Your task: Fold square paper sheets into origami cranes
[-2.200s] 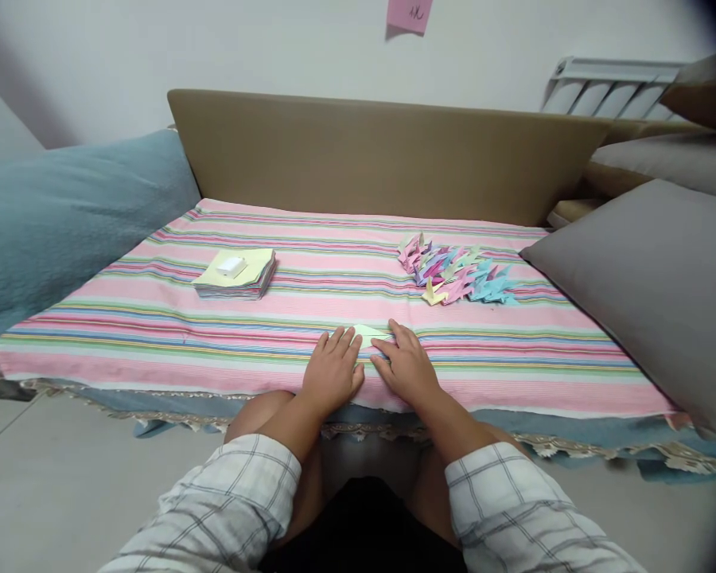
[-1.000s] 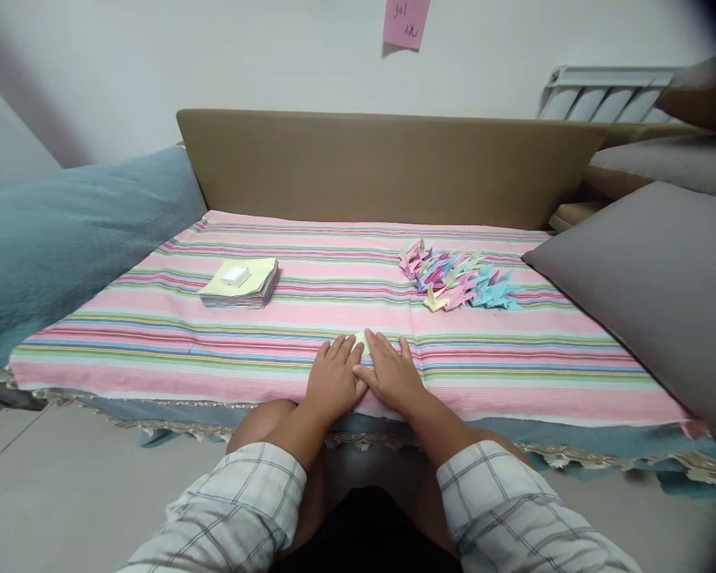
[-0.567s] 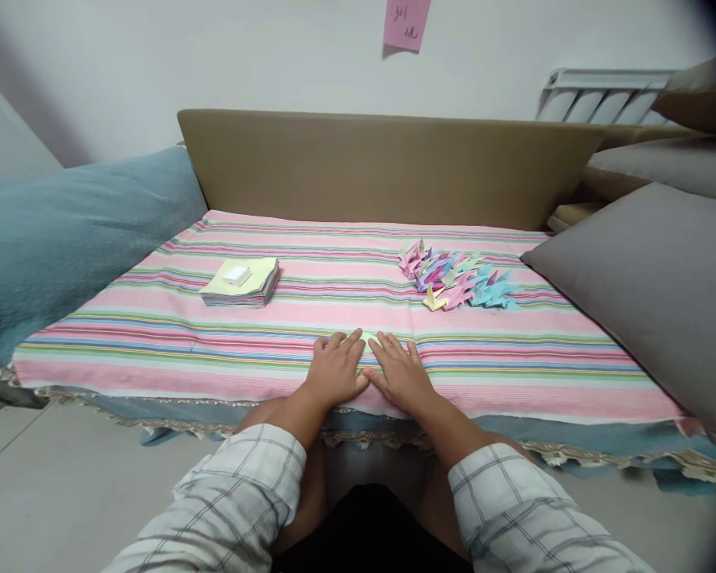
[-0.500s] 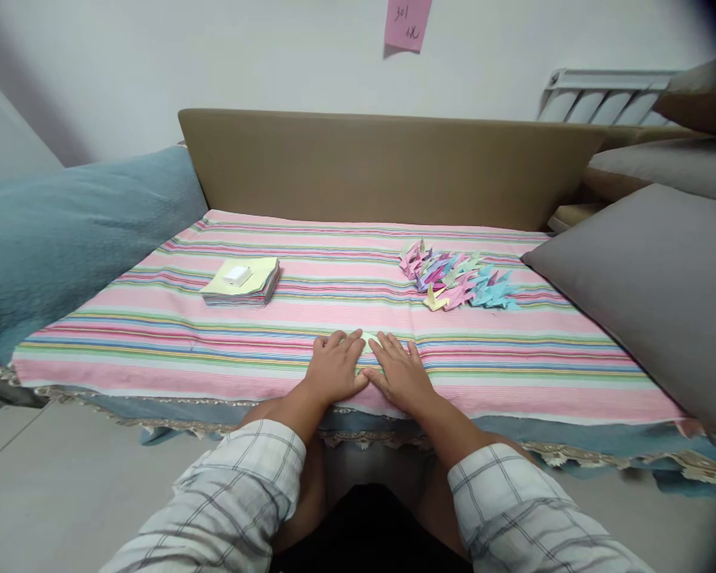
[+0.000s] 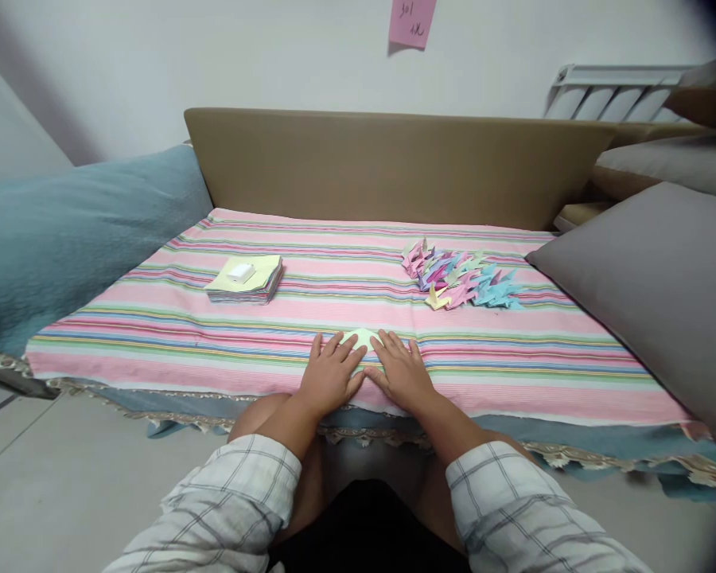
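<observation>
A pale green sheet of folded paper (image 5: 362,337) lies on the striped cloth (image 5: 334,278) near the front edge, its peak pointing away from me. My left hand (image 5: 329,374) rests on its left side with fingers spread. On the right side lies my right hand (image 5: 402,372), palm down, fingers stretched out. The two thumbs almost meet below the paper. My fingers hide much of the sheet. Beyond my right hand sits a cluster of folded paper cranes (image 5: 462,274) in pink, purple, green, yellow and blue.
A stack of coloured square paper (image 5: 247,290) stands at the left, with a small white block (image 5: 241,273) on top. Grey cushions (image 5: 650,270) lean at the right. A blue-covered armrest (image 5: 95,215) is at the left, and a brown backrest (image 5: 382,167) runs behind.
My left hand has shifted slightly left and its fingers have spread, showing more of the green paper. My right hand has hardly moved. The view has turned slightly left.
</observation>
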Demonstrator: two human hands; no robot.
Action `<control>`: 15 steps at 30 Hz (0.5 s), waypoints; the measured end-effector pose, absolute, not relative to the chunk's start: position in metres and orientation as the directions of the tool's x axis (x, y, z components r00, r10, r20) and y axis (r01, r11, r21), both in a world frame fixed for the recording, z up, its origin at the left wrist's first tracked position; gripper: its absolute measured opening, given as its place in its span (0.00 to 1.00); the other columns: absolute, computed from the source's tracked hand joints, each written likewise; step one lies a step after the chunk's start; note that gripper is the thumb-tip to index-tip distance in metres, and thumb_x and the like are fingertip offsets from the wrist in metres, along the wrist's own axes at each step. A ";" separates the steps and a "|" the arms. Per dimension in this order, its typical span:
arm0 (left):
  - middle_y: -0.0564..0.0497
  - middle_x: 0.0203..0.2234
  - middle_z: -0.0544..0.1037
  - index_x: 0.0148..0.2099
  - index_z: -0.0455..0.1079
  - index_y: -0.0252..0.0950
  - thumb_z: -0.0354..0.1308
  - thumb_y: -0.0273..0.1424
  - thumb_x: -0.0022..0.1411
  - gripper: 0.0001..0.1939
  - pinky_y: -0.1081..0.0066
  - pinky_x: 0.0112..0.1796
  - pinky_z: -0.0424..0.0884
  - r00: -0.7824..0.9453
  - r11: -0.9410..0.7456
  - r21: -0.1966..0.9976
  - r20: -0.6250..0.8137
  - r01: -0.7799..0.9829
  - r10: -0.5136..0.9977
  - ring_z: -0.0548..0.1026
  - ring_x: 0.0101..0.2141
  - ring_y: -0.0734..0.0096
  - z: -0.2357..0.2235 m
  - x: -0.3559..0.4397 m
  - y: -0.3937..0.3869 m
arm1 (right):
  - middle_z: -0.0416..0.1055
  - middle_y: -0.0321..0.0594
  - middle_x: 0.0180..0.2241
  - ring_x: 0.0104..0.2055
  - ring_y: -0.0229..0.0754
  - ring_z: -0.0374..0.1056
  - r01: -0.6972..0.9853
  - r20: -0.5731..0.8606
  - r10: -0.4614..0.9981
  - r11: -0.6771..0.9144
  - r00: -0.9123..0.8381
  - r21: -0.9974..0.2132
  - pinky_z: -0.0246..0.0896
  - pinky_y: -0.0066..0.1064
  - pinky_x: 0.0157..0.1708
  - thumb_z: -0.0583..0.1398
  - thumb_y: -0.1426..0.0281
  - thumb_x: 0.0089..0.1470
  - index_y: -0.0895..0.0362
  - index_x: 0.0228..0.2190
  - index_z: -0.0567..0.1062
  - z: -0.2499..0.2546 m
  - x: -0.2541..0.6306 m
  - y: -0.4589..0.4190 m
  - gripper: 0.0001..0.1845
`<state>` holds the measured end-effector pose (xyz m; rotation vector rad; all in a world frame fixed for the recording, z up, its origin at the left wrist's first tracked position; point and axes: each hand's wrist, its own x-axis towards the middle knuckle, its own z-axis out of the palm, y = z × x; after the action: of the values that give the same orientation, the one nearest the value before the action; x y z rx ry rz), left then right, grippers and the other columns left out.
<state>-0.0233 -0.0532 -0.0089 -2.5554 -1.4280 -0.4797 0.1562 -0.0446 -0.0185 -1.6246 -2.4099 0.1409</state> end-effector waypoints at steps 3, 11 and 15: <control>0.49 0.58 0.64 0.57 0.63 0.47 0.50 0.41 0.61 0.22 0.45 0.55 0.51 0.489 -0.526 0.029 0.327 0.850 0.809 0.59 0.58 0.53 -0.008 -0.025 -0.053 | 0.44 0.47 0.64 0.65 0.51 0.40 0.895 0.153 0.912 0.404 -0.380 -0.190 0.35 0.56 0.59 0.44 0.50 0.59 0.52 0.61 0.52 -0.019 0.158 -0.045 0.33; 0.50 0.58 0.64 0.56 0.63 0.48 0.51 0.41 0.60 0.22 0.44 0.55 0.51 0.474 -0.515 0.053 0.317 0.856 0.821 0.59 0.58 0.52 -0.009 -0.026 -0.050 | 0.45 0.47 0.64 0.65 0.55 0.40 0.892 0.167 0.902 0.423 -0.398 -0.160 0.39 0.52 0.59 0.48 0.48 0.56 0.47 0.59 0.58 -0.018 0.165 -0.047 0.32; 0.50 0.58 0.64 0.55 0.64 0.48 0.51 0.41 0.60 0.21 0.44 0.55 0.51 0.474 -0.517 0.055 0.329 0.854 0.817 0.59 0.58 0.53 -0.009 -0.026 -0.049 | 0.49 0.48 0.63 0.64 0.54 0.43 0.916 0.184 0.928 0.356 -0.324 -0.185 0.45 0.47 0.58 0.51 0.51 0.56 0.49 0.57 0.62 -0.017 0.173 -0.049 0.30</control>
<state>-0.0260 -0.0492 -0.0094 -2.5949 -1.4781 -0.4810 0.1726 -0.0486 -0.0166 -1.6478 -2.3639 0.0683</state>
